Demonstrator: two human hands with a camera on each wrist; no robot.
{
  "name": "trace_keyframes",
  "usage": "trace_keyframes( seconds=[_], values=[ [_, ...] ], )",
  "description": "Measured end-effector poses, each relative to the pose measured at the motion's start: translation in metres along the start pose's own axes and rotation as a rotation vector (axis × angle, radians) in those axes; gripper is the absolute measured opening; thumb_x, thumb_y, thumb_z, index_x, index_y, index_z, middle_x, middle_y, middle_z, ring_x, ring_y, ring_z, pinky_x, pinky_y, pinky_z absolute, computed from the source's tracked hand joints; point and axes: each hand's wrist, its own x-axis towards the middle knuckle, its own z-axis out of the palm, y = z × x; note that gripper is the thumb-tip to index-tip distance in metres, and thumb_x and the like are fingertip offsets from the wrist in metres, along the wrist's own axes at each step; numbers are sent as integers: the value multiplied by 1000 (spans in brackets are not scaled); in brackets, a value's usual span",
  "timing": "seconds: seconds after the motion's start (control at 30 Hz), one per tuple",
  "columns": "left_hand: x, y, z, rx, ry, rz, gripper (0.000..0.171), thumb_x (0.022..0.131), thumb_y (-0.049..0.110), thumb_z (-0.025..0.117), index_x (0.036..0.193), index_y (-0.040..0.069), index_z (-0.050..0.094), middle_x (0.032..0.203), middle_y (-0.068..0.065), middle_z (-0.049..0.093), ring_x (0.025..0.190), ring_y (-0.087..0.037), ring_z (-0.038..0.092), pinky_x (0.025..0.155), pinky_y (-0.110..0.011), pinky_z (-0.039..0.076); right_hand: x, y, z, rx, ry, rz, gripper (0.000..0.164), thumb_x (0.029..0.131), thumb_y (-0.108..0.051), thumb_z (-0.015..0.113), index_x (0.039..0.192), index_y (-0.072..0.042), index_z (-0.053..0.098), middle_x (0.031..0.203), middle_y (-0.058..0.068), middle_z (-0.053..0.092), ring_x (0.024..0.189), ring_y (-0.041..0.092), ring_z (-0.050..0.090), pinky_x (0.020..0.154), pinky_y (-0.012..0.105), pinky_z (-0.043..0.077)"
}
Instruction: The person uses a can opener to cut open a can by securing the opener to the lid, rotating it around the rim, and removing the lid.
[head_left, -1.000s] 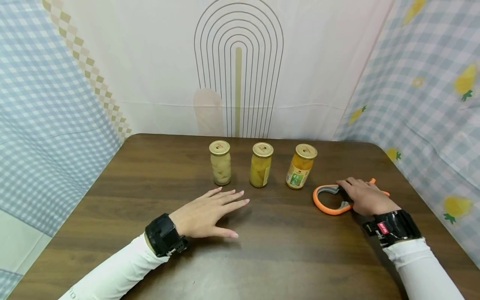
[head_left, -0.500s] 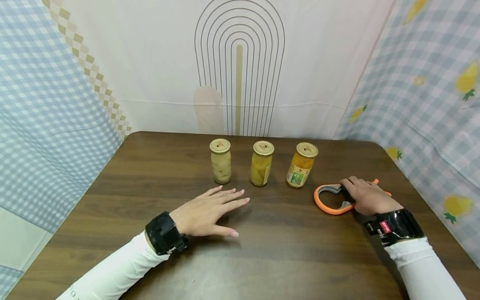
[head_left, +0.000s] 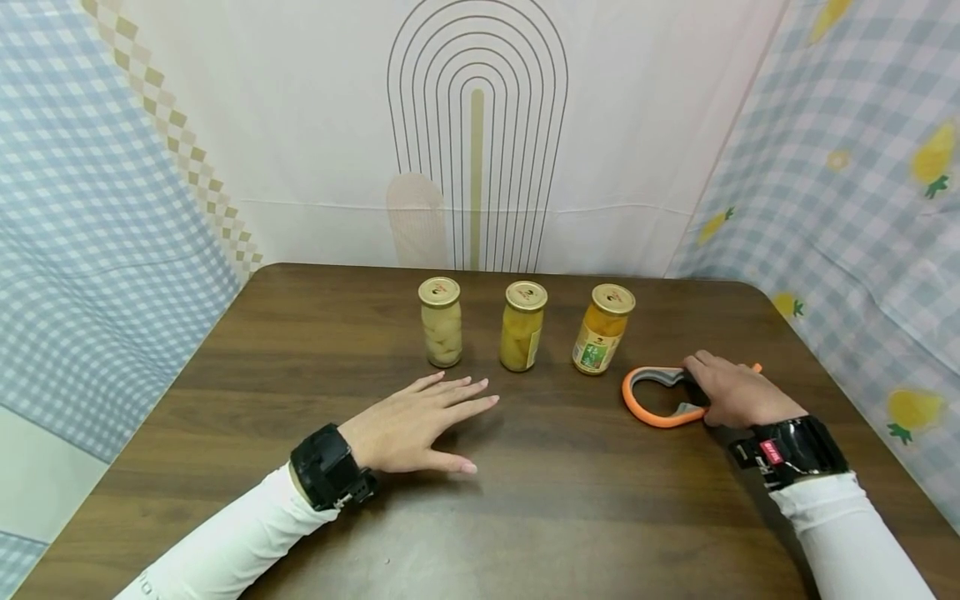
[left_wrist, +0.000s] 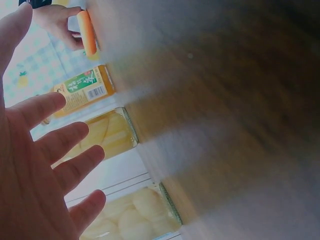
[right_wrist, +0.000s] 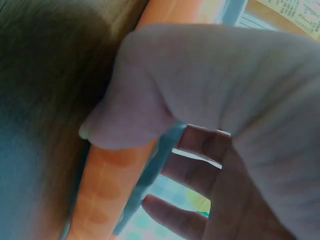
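My left hand (head_left: 416, 425) hovers low over the table with its fingers spread, palm down, holding nothing. Just beyond its fingertips stands a jar of pale fruit (head_left: 442, 333). To the right of that come a jar of yellow fruit (head_left: 519, 337) and a labelled jar of orange fruit (head_left: 600, 337), all upright with gold lids. At the right, an orange jar opener (head_left: 647, 414) with grey ridged lining lies on the table. My right hand (head_left: 742, 393) grips it around the middle, hiding that part. In the right wrist view, the thumb (right_wrist: 120, 120) presses its orange side, the fingers opposite.
The brown wooden table (head_left: 540, 517) has rounded far corners. A white cloth with arch lines (head_left: 322, 150) hangs behind it. Blue checked cloths (head_left: 847, 233) hang at both sides, the right one close to my right forearm.
The jar opener has shifted slightly left and turned a little under my right hand, and less of its right end shows. My left hand and the jars stay in place.
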Motion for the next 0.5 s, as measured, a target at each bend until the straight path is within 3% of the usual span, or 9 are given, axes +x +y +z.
trace_keyframes(
  seconds=[0.5],
  values=[
    [0, 1, 0, -4, 2, -3, 86, 92, 78, 45, 161, 31, 26, 168, -1, 27, 156, -23, 26, 128, -46, 17, 2, 1, 0, 76, -9, -8, 73, 59, -3, 93, 115, -4, 46, 102, 11, 61, 90, 29, 60, 73, 49, 50]
  ],
)
